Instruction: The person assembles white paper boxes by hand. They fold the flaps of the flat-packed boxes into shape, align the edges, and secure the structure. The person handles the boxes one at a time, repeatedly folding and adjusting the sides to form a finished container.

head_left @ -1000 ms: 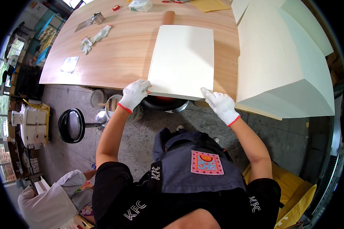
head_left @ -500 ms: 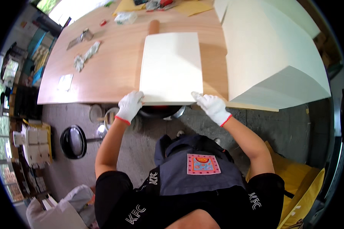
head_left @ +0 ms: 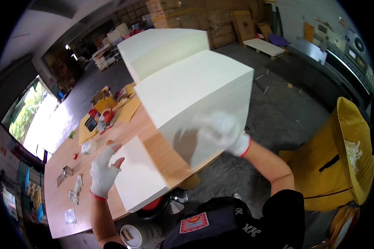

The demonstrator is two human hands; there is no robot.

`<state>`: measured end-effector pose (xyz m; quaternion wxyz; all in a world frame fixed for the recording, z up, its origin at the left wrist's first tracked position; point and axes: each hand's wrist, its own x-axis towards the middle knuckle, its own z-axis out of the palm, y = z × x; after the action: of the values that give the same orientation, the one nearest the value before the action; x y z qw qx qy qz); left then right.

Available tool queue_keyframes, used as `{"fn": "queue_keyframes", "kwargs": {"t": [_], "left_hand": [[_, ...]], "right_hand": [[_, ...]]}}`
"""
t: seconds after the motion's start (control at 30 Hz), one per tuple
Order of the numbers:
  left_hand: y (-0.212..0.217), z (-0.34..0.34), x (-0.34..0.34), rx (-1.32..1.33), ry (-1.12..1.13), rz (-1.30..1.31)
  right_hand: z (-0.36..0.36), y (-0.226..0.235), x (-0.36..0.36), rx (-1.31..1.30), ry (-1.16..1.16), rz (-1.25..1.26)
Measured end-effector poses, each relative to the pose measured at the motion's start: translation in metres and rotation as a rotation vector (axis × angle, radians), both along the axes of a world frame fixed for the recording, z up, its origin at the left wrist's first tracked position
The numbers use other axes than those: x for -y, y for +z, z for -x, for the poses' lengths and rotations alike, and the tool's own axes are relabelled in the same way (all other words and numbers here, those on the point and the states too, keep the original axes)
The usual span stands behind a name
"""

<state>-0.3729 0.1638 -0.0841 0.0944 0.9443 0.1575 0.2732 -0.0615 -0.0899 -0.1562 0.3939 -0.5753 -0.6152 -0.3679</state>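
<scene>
A stack of white sheets [head_left: 139, 176] lies at the near edge of the wooden table. Over its left side is my left hand [head_left: 103, 172] in a white glove with bare thumb and finger tips, the thumb apart from the fingers and nothing between them. My right hand [head_left: 226, 133], also gloved, is smeared by motion in front of the side of a tall stack of white sheets [head_left: 195, 89]. Its fingers cannot be made out, nor whether it touches the stack.
On the wooden table [head_left: 85, 211] lie a calculator [head_left: 90, 123], yellow envelopes [head_left: 129, 110], a crumpled glove [head_left: 75, 191] and a clear plastic bag [head_left: 88, 147]. A stool [head_left: 153, 209] and a white bucket [head_left: 135, 236] stand below the near edge. At right is a large yellow bag [head_left: 320, 174].
My view has swung right and up. Both hands have left the near edge of the smaller stack: the left is over its left side, the right has moved to the tall stack.
</scene>
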Motion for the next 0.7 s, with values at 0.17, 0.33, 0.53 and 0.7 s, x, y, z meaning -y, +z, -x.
{"fn": "queue_keyframes", "kwargs": {"t": [0.17,0.33,0.53,0.7], "left_hand": [[0.076,-0.132,0.065,0.0,-0.329,-0.143],[0.08,-0.284,0.089,-0.242,-0.417,-0.276],[0.065,-0.362,0.115,-0.348,-0.343,-0.189],[0.055,-0.379,0.138,-0.228,-0.416,-0.081]], "right_hand": [[-0.122,0.083,0.07,-0.692,-0.35,-0.25],[-0.197,0.081,0.085,-0.642,-0.732,0.509],[-0.202,0.117,0.072,0.014,-0.618,0.525],[-0.206,0.109,0.061,-0.504,-0.335,0.393]]}}
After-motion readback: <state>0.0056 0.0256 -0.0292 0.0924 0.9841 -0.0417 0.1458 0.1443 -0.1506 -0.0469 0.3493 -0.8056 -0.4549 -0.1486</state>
